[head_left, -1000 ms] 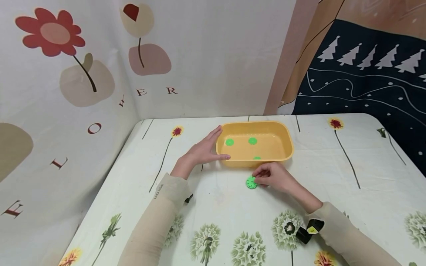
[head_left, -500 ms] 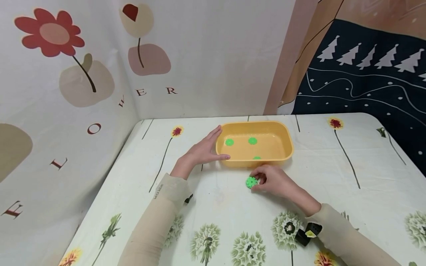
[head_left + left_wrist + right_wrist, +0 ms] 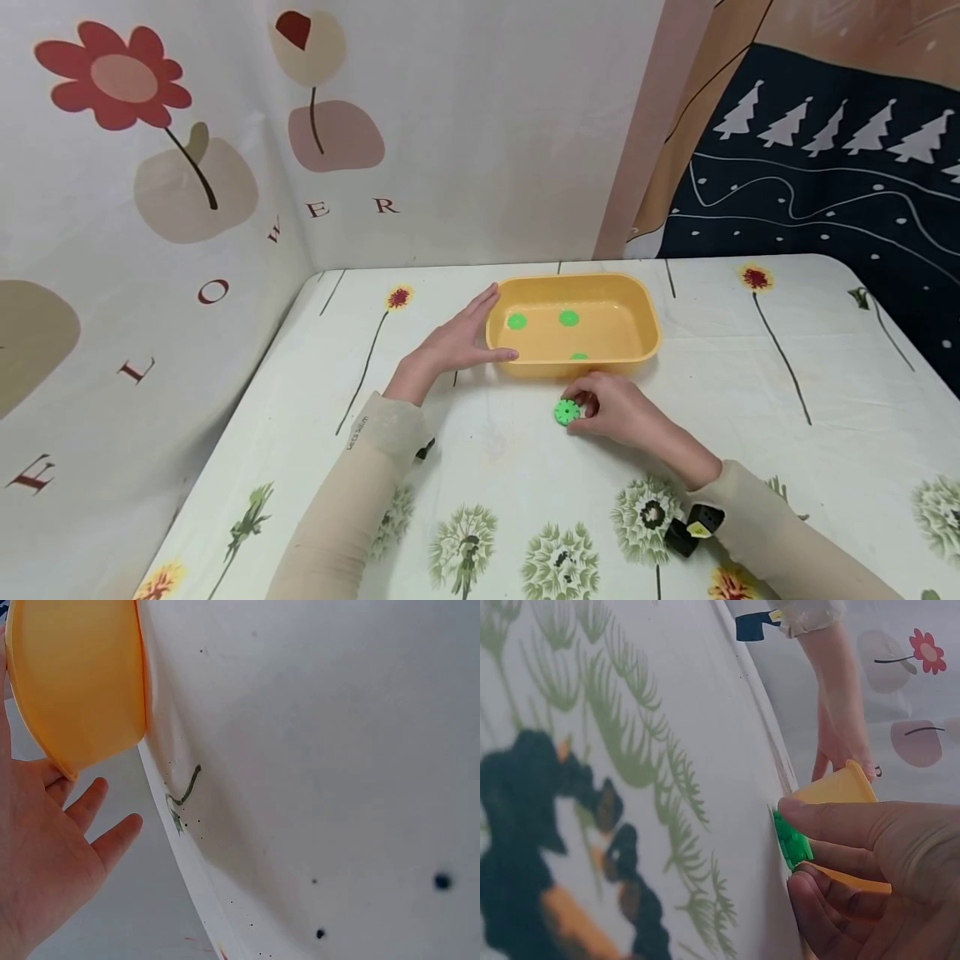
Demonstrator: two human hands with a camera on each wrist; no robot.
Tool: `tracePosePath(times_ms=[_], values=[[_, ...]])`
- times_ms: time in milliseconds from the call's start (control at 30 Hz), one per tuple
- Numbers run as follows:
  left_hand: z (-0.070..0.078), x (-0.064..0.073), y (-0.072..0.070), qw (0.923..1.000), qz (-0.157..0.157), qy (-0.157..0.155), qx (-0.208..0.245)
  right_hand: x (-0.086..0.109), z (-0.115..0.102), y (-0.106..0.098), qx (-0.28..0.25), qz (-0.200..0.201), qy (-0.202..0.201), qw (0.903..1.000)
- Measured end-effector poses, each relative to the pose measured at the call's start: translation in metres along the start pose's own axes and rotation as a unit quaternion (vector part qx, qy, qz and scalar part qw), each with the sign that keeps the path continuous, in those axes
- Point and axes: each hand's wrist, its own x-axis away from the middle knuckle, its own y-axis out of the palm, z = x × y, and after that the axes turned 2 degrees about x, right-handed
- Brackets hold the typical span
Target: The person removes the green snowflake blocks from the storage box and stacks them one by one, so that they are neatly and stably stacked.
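A yellow plastic tub [image 3: 600, 333] stands toward the back of the table, with green discs [image 3: 569, 318] lying flat inside. My left hand [image 3: 457, 340] spans the tub's left end, its thumb along the near rim and its fingers mostly straight; in the left wrist view those fingers [image 3: 120, 836] spread past the rim. In front of the tub, my right hand [image 3: 618, 408] pinches a green notched disc [image 3: 567, 412] between thumb and fingertips. Seen from the right wrist, the green disc [image 3: 791, 838] is edge-on near the tabletop and looks thick; whether it is more than one piece I cannot tell.
The table carries a white cloth [image 3: 487, 467] printed with flowers. Behind and to the left hangs a white printed curtain [image 3: 480, 125]. At the right back is a dark fabric [image 3: 817, 192] with white trees. A black device [image 3: 693, 529] is strapped at the right wrist.
My right fingers have shifted from above the disc to its right side, thumb now at its near edge, showing more of its face. The left hand and tub have stayed put.
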Motion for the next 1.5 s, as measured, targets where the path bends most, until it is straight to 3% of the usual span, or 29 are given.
tracePosePath(times_ms=[1500], values=[[-0.0011, -0.0017, 0.0001, 1.0000, -0.003, 0.002, -0.003, 0.0008, 0.0024, -0.0004, 0.009, 0.003, -0.019, 0.9998]])
